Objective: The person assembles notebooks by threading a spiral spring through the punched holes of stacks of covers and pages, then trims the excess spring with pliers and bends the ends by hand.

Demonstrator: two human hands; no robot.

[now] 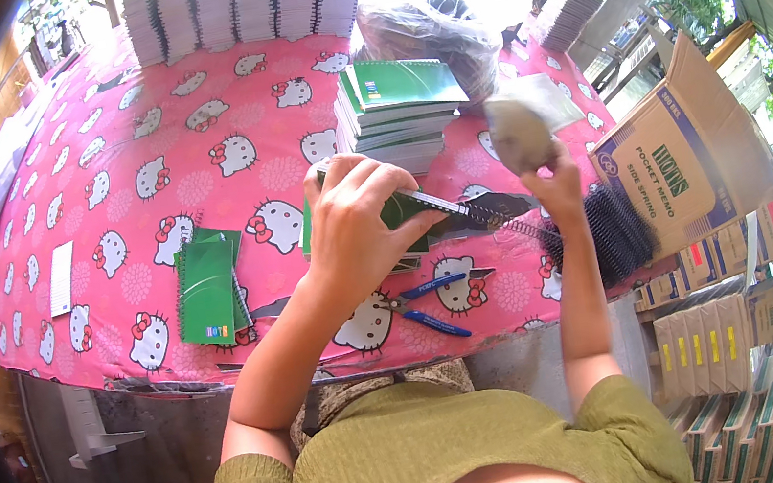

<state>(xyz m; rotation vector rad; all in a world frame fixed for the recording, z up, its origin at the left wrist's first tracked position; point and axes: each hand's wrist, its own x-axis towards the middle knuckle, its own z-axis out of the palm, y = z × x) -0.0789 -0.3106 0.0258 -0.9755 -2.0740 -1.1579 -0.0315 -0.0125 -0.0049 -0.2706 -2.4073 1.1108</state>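
A green notebook (402,212) at the frame's centre is clasped by the left hand (357,231), fingers curled over its cover. The black spiral wire (492,217) at its edge is pinched by the right hand (555,186), to the right of centre. Both forearms are raised from the lower edge, elbows bent. One pair of blue-handled pliers (430,306) lies on the pink surface (93,124) below the hands. One stack of green notebooks (399,106) is seen above, and two green notebooks (207,288) lie at left.

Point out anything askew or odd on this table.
The black spiral wire juts well past the edge of the green notebook that the left hand grips, toward the right hand. Blue-handled pliers lie loose near the table's front edge.
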